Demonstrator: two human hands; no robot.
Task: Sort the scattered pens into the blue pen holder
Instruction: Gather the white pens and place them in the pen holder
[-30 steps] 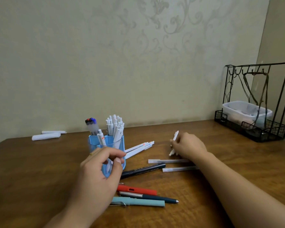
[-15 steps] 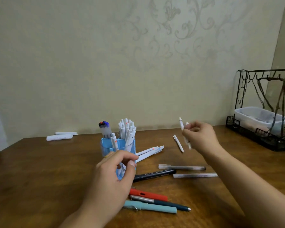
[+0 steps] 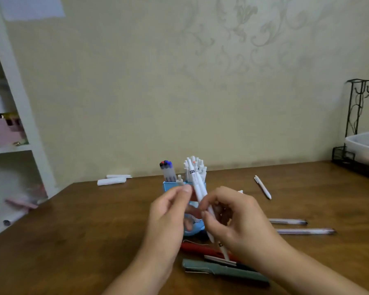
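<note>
Over the brown wooden table (image 3: 94,220), we've got our right hand (image 3: 232,222) pinching two slim white plastic pens (image 3: 197,184), grip tight, left hand (image 3: 168,211) steadying the blue plastic pen holder (image 3: 168,185) at 12 o'clock. It's crowded, so they might jam or tip it.

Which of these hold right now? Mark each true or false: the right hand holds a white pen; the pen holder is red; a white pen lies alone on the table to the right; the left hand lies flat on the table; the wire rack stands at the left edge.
1. The right hand holds a white pen. True.
2. The pen holder is red. False: it is blue.
3. A lone white pen lies on the table to the right. True.
4. The left hand lies flat on the table. False: it is raised, at the holder.
5. The wire rack stands at the left edge. False: at the right.
</note>
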